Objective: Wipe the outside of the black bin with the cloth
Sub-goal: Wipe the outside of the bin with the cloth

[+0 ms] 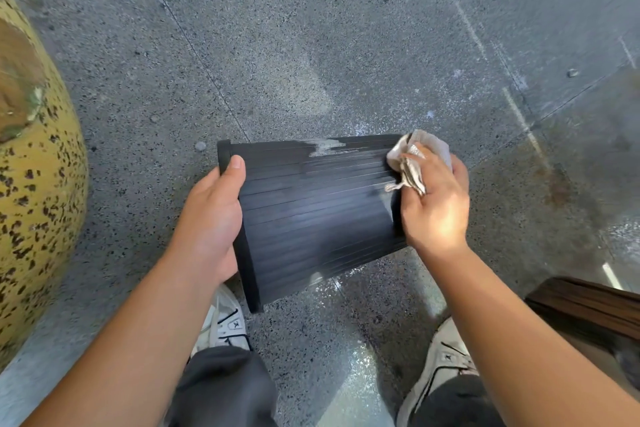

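Black bin (311, 215) on side, above floor; left hand (211, 218) grasps rim end; right hand (433, 204) clenches cloth (412, 152) against far right end.

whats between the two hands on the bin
In the head view, only the black bin's ribbed side lies between the left hand and right hand, with a pale smear near its far edge.

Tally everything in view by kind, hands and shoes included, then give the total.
Hands: 2, left hand and right hand
Bins: 1, black bin
Cloths: 1, grey cloth
Shoes: 2, left shoe and right shoe
Speckled yellow objects: 1
Total: 7
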